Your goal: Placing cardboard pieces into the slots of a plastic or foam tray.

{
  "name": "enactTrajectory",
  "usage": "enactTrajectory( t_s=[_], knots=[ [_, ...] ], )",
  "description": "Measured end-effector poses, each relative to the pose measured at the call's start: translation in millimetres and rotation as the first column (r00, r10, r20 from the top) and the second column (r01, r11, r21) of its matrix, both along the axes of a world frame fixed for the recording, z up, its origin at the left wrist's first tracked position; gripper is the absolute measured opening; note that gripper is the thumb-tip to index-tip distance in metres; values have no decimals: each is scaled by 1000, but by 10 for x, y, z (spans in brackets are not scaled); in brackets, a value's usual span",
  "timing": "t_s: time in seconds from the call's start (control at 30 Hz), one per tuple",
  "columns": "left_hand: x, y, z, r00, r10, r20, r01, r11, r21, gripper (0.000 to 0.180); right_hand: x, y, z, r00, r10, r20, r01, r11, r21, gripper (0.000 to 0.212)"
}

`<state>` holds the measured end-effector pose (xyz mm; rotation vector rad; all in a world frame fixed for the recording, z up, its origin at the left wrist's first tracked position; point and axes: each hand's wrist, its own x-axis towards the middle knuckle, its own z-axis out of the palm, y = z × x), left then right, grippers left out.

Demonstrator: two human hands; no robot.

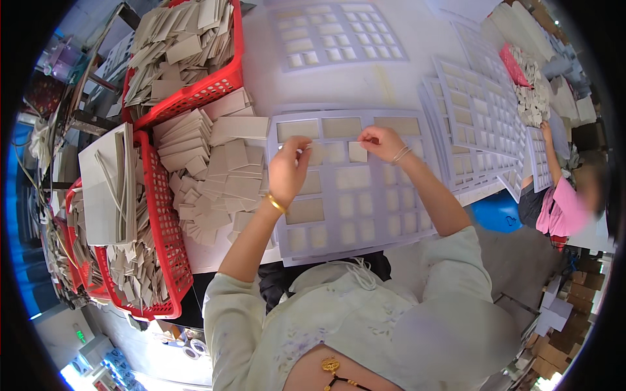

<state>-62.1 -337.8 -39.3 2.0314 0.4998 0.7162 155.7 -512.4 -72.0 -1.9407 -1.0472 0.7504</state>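
A white frame sheet with rows of rectangular windows lies in front of me on top of others like it. Several windows show grey-beige board. Between thumb and fingers, my right hand pinches a small square cardboard piece over the upper middle of the sheet. My left hand is over the sheet's upper left, its fingers curled together beside a small window with grey board. Whether those fingers hold a piece is hidden.
Loose cardboard pieces are heaped left of the sheet. Red plastic baskets full of cardboard pieces stand along the left. More frame sheets are stacked right, and another lies at the far side. A co-worker in pink is at the right.
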Motion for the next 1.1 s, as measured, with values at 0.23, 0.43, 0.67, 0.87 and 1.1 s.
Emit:
enactTrajectory(
  t_s=[0.23, 0.43, 0.67, 0.87, 1.1],
  knots=[
    [432, -103, -311, 968, -151, -201, 153, 988, -5, 12, -213, 0, 22, 755, -16, 656, -37, 997, 67, 17],
    [636, -53, -442, 948, -185, -258, 215, 972, 95, 7, -256, -162, 112, 725, -50, 687, 42, 999, 28, 19],
    [698, -95, -408, 907, -162, -390, 244, 955, 170, 8, -327, -202, -39, 786, -15, 618, -25, 998, 56, 17],
    [557, -222, -269, 903, -136, -408, 296, 884, 362, 13, -402, -166, 45, 770, -56, 636, -18, 994, 108, 16],
    [372, -207, -344, 902, -151, -404, 385, 707, 594, 12, -523, -124, 117, 691, 84, 718, -88, 996, -32, 8]
  ],
)
